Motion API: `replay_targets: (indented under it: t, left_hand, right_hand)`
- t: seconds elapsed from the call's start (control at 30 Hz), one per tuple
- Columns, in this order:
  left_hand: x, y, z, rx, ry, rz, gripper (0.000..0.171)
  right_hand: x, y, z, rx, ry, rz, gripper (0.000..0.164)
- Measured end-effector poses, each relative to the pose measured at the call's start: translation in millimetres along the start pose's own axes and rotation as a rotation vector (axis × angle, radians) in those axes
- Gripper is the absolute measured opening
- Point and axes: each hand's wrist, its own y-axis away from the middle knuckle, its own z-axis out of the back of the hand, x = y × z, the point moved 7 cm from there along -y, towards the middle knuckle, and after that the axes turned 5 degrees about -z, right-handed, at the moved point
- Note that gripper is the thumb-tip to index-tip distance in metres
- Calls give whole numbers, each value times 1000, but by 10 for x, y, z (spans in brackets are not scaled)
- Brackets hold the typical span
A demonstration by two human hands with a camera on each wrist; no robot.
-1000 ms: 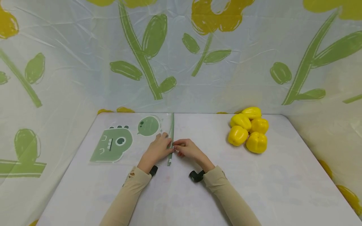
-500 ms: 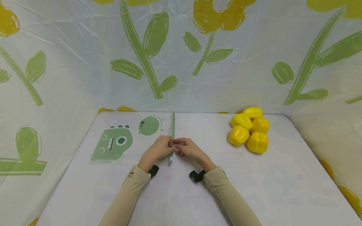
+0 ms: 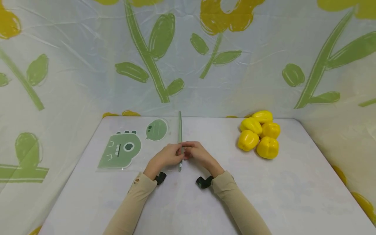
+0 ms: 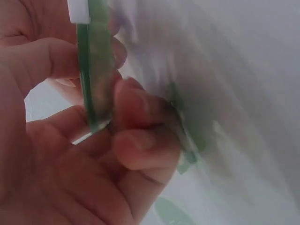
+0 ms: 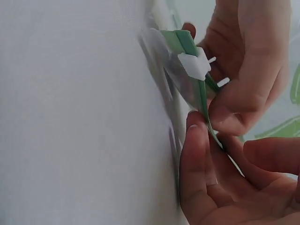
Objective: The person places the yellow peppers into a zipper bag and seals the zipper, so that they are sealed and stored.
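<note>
A clear plastic slider zip bag with a green one-eyed monster and a speech bubble printed on it lies left of centre in the head view. Its green zip edge stands raised off the table. My left hand pinches this edge from the left, its thumb against the green strip. From the other side my right hand holds the same edge, fingers on both sides of the strip in the right wrist view. The white slider sits near the strip's end, where the two green strips look parted.
Several yellow bell peppers are heaped at the back right of the white table. Flower-printed sheeting stands behind the table and along both sides. A black camera is strapped at each wrist.
The left fingers, earlier spread over the bag, have curled in at the zip edge. That edge has lifted, and the bag has shifted slightly right. The right hand has closed in on the edge.
</note>
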Motion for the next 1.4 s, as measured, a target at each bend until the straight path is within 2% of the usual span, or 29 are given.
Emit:
replay_targets:
  t: [0.1,0.27,0.4,0.57,0.7,0.87,1.0,1.17,1.3,1.4]
  left_hand:
    - [-13,3,12,-14,2,-5,15]
    - [-87,-11,156,-145,-1,4,20]
    - [-139,0,250,-233,-10,15,16]
    - [-166,10,270,-258,-11,14,5]
    - [-159,8,251,-266,-17,2,10]
    - [-147,7,242,-298,-32,21,10]
    - [-141,13,236,-314,-31,63,12]
    - [-147,36,240,-329,-12,100,13]
    - [-151,47,242,-327,-13,111,12]
    - [-150,49,241,-320,-15,125,13]
  right_hand:
    - [-13,-12,21,-3,-12,-3,41]
    - [-51,-34,58,-8,-28,-29,45]
    - [-68,-45,59,18,-19,-25,47]
    - [-57,-37,47,37,-24,-11,47]
    - [-47,-16,53,20,-36,-25,46]
    - [93,67,177,-35,44,55,47]
    - [328,191,424,-144,164,165,46]
    - [605,408,915,-426,357,261,40]
    - [738,658,1324,-637,464,293,37]
    - [753,855,1610,-746,536,257,36]
